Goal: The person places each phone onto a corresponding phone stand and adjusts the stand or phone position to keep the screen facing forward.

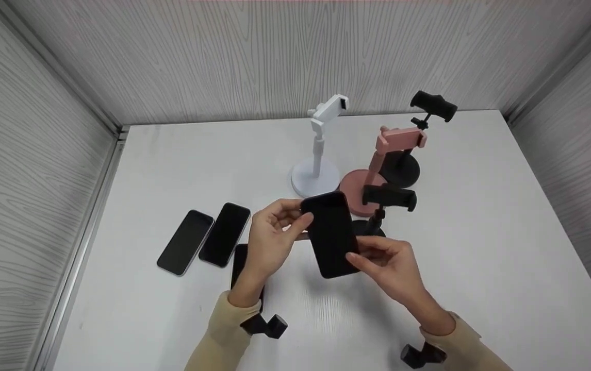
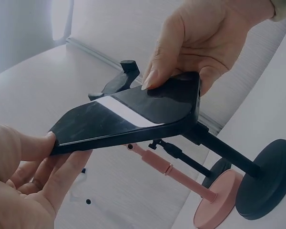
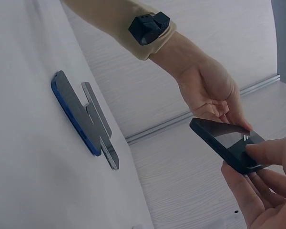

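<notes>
A black smartphone is held up over the table, screen facing up toward the head camera. My left hand pinches its upper left edge between thumb and fingers. At the lower right edge, my right hand pinches it too. The left wrist view shows the phone tilted, with a bright reflection across its glass. Just behind it stands a black phone stand, its base partly hidden by the phone and right hand. In the right wrist view the phone is apart from the table.
A white phone stand, a pink one and another black one stand farther back. Two smartphones lie at left, one beside the other. A third phone lies partly under my left forearm. Panels wall the table's back and sides.
</notes>
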Motion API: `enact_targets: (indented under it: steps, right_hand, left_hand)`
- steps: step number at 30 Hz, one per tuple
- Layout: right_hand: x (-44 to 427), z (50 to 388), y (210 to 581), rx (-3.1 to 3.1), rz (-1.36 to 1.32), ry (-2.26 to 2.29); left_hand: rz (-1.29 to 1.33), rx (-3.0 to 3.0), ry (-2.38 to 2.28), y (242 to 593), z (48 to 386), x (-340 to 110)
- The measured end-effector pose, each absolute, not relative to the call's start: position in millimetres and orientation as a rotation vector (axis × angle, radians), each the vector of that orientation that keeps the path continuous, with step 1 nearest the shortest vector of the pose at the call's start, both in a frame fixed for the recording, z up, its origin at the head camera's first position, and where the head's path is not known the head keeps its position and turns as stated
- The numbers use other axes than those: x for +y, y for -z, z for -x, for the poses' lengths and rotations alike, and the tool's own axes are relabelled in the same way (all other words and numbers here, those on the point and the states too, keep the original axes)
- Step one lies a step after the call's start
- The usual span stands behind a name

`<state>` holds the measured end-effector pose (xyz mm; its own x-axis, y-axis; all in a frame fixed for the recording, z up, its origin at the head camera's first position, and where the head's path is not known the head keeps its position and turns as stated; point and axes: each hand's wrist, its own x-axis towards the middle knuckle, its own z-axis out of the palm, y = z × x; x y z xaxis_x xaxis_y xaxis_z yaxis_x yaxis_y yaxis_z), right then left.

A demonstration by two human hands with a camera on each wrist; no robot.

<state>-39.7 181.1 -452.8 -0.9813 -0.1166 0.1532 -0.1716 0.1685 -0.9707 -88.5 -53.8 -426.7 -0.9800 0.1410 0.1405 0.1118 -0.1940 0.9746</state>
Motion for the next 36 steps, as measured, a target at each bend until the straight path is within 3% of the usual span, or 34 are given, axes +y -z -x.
enact_targets:
  steps: [15,36]
  right_hand:
    - [165.0,28.2,445.4,-2.416,-0.428,-1.128]
    - [152.9,27.4,441.1,-2.437,-0.366,-0.750]
  left_hand:
    - [-0.408,2.073,-2.493,412.4,79.6,-41.2]
    - [-0.450,2.084,-2.499,410.7,69.1,-28.9]
